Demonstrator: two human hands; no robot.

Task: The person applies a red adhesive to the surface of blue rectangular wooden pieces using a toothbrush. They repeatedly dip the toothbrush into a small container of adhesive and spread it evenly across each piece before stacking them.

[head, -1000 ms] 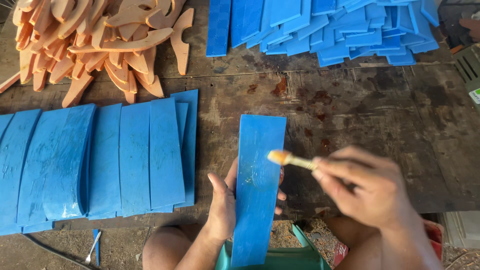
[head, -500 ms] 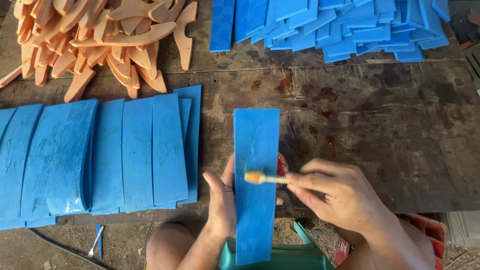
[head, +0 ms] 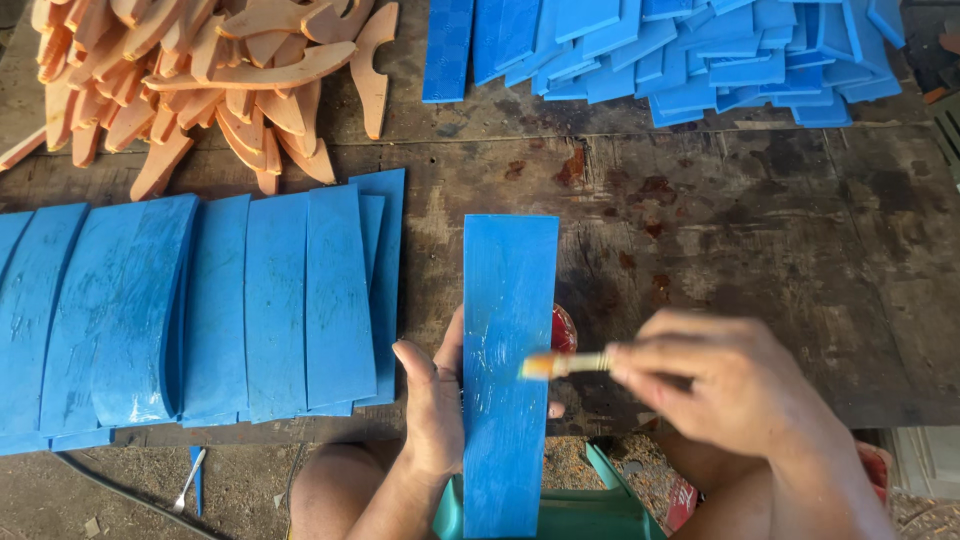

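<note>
My left hand [head: 432, 400] grips a long blue painted wooden board [head: 508, 340] from below, holding it lengthwise over the table's near edge. My right hand [head: 720, 385] holds a small brush [head: 562, 365] whose orange-tipped bristles touch the board's middle, where wet glossy streaks show. Partly hidden behind the board's right edge is a small red container [head: 564, 328].
A row of blue curved boards [head: 200, 310] lies at the left on the dark wooden table [head: 760, 250]. Orange wooden cut-outs [head: 200, 80] are heaped at the far left, small blue pieces [head: 690, 55] at the far right. A green container [head: 590, 515] sits by my knees.
The brush has travelled down the board toward me and slightly left. The board has shifted a little lower in view with my left hand still under it.
</note>
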